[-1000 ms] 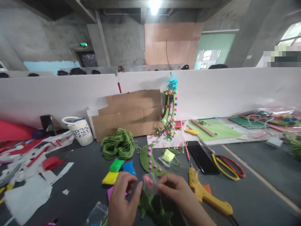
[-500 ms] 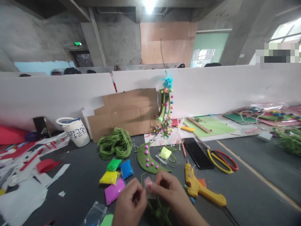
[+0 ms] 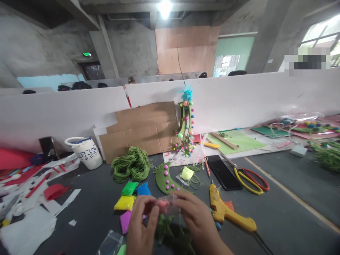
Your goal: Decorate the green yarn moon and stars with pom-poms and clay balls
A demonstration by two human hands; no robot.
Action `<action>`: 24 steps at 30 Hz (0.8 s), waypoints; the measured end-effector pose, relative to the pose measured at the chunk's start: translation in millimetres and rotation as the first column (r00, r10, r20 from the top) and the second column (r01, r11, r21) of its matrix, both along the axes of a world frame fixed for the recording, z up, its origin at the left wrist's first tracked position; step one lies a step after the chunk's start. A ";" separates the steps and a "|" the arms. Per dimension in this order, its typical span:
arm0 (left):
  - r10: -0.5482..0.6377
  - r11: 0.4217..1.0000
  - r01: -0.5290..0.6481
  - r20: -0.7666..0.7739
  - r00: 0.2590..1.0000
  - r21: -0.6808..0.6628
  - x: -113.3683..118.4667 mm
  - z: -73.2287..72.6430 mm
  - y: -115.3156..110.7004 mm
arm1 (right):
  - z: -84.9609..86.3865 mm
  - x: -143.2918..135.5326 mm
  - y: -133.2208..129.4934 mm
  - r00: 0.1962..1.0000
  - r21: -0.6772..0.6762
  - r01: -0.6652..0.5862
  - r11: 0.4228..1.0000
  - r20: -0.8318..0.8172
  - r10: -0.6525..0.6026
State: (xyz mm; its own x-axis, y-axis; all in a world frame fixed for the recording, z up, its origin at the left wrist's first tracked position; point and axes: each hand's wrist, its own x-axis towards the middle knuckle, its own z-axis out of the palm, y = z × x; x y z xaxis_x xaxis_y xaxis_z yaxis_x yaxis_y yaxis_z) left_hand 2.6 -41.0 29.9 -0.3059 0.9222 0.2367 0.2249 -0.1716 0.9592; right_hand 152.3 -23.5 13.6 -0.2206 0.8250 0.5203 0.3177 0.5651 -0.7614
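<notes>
Between my hands is a small clear plastic bag with a lump of pinkish-red clay [image 3: 163, 205] in it. My left hand [image 3: 142, 219] pinches the bag's left side, and my right hand [image 3: 193, 215] grips its right side. Below them, partly hidden, lie green pieces [image 3: 166, 226] with pointed ends. Just beyond my hands rests a green crescent [image 3: 162, 179] with several pink balls on it. Left of it are bagged clay packs: a green pack [image 3: 129, 188], a yellow pack [image 3: 124, 203], a blue pack [image 3: 143, 189] and a purple pack [image 3: 124, 222].
At right lie a yellow glue gun [image 3: 228, 212], a black phone [image 3: 224, 173] and red-and-yellow-handled scissors [image 3: 251, 180]. Green yarn [image 3: 131, 164], a white cup [image 3: 89, 154] and cardboard [image 3: 140, 132] stand at the back. A decorated crescent [image 3: 186, 120] hangs before the white partition [image 3: 233, 102].
My hands have turned and spread a little apart, so the bag with the pinkish-red clay shows more between them. The left hand now covers part of the purple and blue packs.
</notes>
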 end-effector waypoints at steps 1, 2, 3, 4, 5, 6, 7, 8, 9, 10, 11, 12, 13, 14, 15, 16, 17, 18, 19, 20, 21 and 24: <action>0.071 0.997 -0.070 0.041 0.997 -0.022 -1.1 0.7 1.4 | 2.5 2.5 1.4 0.999 -0.036 -0.015 0.999 -0.035 0.014; 0.132 0.991 -0.131 0.045 0.990 -0.024 -1.7 0.9 2.3 | 4.1 4.0 2.3 0.998 -0.064 -0.019 0.998 -0.054 0.015; 0.166 0.986 -0.166 0.014 0.986 0.004 -2.0 0.4 2.4 | 4.8 4.3 2.5 0.998 -0.091 -0.008 0.996 -0.063 0.002; 0.169 0.984 -0.167 -0.043 0.985 0.056 -1.6 -0.6 1.7 | 4.3 3.3 2.0 0.998 -0.115 0.007 0.993 -0.060 -0.014; 0.147 0.984 -0.135 -0.112 0.983 0.114 -0.8 -2.0 0.3 | 2.9 1.1 0.6 0.998 -0.144 0.019 0.989 -0.048 -0.026; 0.107 0.985 -0.080 -0.178 0.978 0.154 0.3 -3.7 -1.5 | 1.0 -1.8 -1.5 0.999 -0.178 0.026 0.984 -0.031 -0.032; 0.055 0.986 -0.017 -0.231 0.971 0.163 1.6 -5.5 -3.5 | -1.2 -5.2 -4.0 0.999 -0.212 0.027 0.977 -0.013 -0.030; 0.004 0.988 0.037 -0.267 0.964 0.147 2.6 -7.4 -5.3 | -3.2 -8.4 -6.7 1.000 -0.238 0.018 0.971 -0.001 -0.019; -0.038 0.990 0.077 -0.295 0.955 0.120 3.1 -9.2 -6.8 | -4.5 -11.3 -9.2 1.000 -0.247 0.005 0.969 0.008 -0.004; -0.071 0.989 0.108 -0.326 0.943 0.096 2.9 -10.9 -7.7 | -5.1 -13.4 -11.1 1.000 -0.233 -0.011 0.972 0.017 0.015; -0.101 0.987 0.140 -0.366 0.925 0.081 1.9 -12.4 -8.1 | -5.0 -14.6 -12.3 0.999 -0.206 -0.021 0.978 0.030 0.028; -0.135 0.980 0.182 -0.417 0.899 0.075 0.0 -13.5 -7.9 | -4.2 -15.0 -12.6 0.998 -0.176 -0.025 0.984 0.050 0.034; -0.172 0.969 0.236 -0.480 0.861 0.076 -2.4 -14.5 -7.3 | -3.1 -14.8 -12.2 0.996 -0.145 -0.019 0.989 0.079 0.031; -0.201 0.953 0.292 -0.551 0.810 0.082 -5.3 -15.2 -6.4 | -1.9 -14.1 -11.2 0.993 -0.110 -0.002 0.994 0.117 0.015; -0.208 0.936 0.339 -0.631 0.747 0.093 -8.2 -15.7 -5.3 | -0.9 -13.2 -9.9 0.987 -0.065 0.018 0.998 0.163 -0.007; -0.186 0.923 0.369 -0.711 0.679 0.112 -10.9 -15.9 -4.1 | -0.2 -12.3 -8.5 0.977 -0.002 0.036 0.999 0.211 -0.035; -0.139 0.912 0.387 -0.781 0.609 0.139 -13.0 -15.9 -2.8 | 0.1 -11.6 -7.4 0.964 0.078 0.049 0.996 0.258 -0.068; -0.075 0.899 0.399 -0.834 0.547 0.181 -14.6 -15.6 -1.6 | 0.2 -11.2 -6.7 0.949 0.164 0.052 0.985 0.300 -0.100; -0.006 0.882 0.412 -0.868 0.496 0.229 -15.5 -15.0 -0.5 | 0.3 -11.0 -6.7 0.934 0.238 0.050 0.970 0.332 -0.130; 0.051 0.863 0.427 -0.887 0.459 0.270 -16.0 -14.3 0.4 | 0.5 -11.1 -7.4 0.923 0.285 0.042 0.957 0.356 -0.146; 0.089 0.844 0.445 -0.896 0.435 0.300 -16.2 -13.5 0.9 | 1.2 -11.5 -8.8 0.918 0.303 0.033 0.952 0.367 -0.148; 0.129 0.821 0.462 -0.897 0.424 0.336 -17.2 -13.1 -0.6 | 6.1 -14.4 -15.0 0.955 0.191 0.015 0.982 0.289 -0.071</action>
